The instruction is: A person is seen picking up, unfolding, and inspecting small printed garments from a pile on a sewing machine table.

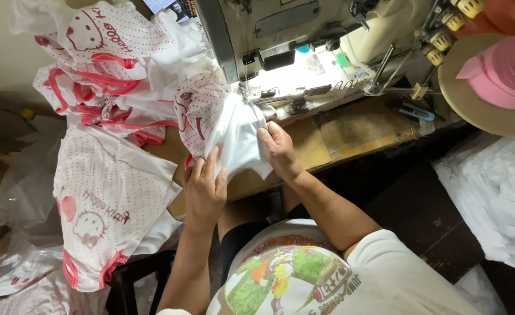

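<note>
I hold a small white garment piece with pink dots [234, 137] up at the needle area of a sewing machine [281, 41]. My left hand [204, 189] grips the piece's lower left edge. My right hand [278, 146] pinches its right edge, close to the presser foot. The cloth is bunched between both hands and partly covers the machine bed.
A pile of white, pink-trimmed dotted garments [111, 64] lies left of the machine, and more hang over the table edge [103, 204]. A pink tape roll on a round disc [496, 76] sits at the right. The wooden table [351, 131] runs under the machine. White cloth [491, 192] lies at lower right.
</note>
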